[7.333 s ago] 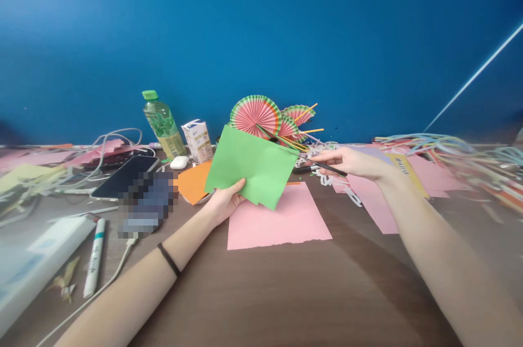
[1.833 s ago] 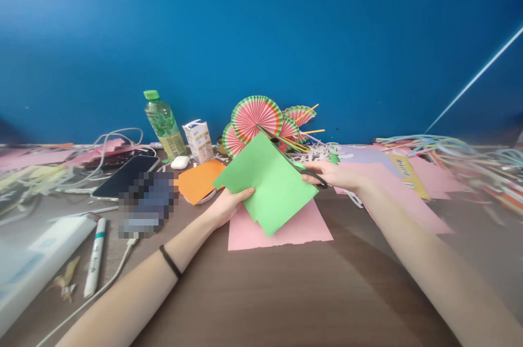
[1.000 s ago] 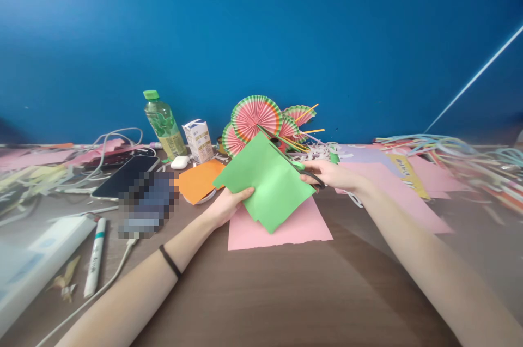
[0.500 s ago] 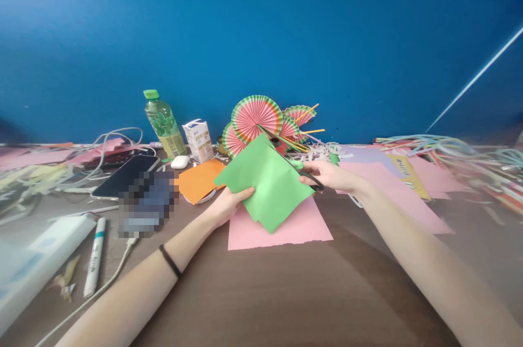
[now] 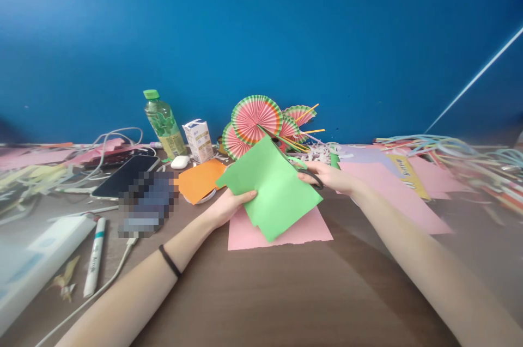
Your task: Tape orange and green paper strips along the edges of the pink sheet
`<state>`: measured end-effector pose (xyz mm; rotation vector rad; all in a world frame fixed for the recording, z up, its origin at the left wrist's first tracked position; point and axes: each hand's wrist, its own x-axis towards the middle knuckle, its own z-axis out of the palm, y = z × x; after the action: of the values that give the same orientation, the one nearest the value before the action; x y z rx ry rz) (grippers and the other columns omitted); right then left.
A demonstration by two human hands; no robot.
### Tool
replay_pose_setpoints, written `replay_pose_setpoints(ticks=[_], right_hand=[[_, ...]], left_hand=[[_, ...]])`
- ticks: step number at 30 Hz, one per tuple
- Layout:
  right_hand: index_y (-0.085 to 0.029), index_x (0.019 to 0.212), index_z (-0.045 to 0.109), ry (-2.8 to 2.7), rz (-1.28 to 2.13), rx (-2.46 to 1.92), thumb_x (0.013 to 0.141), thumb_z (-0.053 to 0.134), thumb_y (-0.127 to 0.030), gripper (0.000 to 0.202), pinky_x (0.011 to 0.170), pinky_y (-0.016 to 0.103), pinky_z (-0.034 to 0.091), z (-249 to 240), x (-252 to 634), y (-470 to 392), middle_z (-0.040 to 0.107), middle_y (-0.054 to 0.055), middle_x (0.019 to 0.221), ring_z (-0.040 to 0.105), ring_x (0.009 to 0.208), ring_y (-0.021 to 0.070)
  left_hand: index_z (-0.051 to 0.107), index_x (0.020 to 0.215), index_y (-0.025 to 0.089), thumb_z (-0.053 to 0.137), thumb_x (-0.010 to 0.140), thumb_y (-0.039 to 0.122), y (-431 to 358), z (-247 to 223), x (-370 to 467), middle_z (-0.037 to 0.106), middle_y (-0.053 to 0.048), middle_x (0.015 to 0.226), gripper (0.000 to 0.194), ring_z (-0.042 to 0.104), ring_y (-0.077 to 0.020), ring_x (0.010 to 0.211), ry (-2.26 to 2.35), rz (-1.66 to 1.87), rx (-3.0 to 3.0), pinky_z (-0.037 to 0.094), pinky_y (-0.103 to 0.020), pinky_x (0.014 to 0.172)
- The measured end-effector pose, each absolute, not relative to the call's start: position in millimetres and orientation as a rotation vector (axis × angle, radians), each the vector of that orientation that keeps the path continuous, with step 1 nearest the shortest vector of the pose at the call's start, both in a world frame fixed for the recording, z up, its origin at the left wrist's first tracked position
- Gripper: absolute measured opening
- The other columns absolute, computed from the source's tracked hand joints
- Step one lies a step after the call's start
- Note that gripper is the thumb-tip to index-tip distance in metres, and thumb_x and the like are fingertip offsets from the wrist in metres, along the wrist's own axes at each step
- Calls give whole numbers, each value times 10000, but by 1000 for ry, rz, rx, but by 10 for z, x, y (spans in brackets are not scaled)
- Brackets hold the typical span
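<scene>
A green sheet of paper (image 5: 273, 189) is held tilted above a pink sheet (image 5: 241, 235) with one ragged edge. My left hand (image 5: 229, 205) pinches the green sheet at its left side, thumb on top and fingers mostly hidden under it. My right hand (image 5: 321, 174) is closed round the dark handles of scissors (image 5: 314, 177) at the sheet's upper right edge. The blades are largely hidden by the paper, and a thin green strip curls up beside them.
Behind the paper stand pink and green folded fans (image 5: 255, 118). To the left are a bottle (image 5: 165, 126), a small carton (image 5: 199, 141), orange paper (image 5: 200, 181), a phone (image 5: 126, 175) and a marker (image 5: 95, 257). Pink paper (image 5: 379, 189) lies at right.
The green sheet has shifted slightly down and to the right. The strip by the scissors now curls up more. My left hand has barely moved.
</scene>
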<state>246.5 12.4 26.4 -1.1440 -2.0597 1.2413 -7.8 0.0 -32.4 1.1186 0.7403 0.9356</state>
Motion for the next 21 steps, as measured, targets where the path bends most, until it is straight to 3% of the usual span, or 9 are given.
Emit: replay_pose_setpoints(ticks=[6, 21], right_hand=[[-209, 1117, 549, -2060, 1261, -1102, 750, 525, -473, 452, 673, 284, 410, 247, 2469, 131, 569, 34, 801, 502, 763, 174], [-209, 1125, 526, -2012, 1354, -1097, 778, 506, -443, 419, 561, 239, 384, 294, 2425, 81, 540, 25, 774, 473, 652, 128]], left_hand=[[434, 1256, 204, 673, 684, 249, 7, -338, -90, 449, -107, 1311, 622, 426, -289, 1182, 742, 895, 1180, 378, -411, 965], [451, 1244, 192, 678, 675, 282, 9, -325, -105, 467, -121, 1293, 619, 441, -302, 1164, 745, 854, 1260, 391, -419, 942]])
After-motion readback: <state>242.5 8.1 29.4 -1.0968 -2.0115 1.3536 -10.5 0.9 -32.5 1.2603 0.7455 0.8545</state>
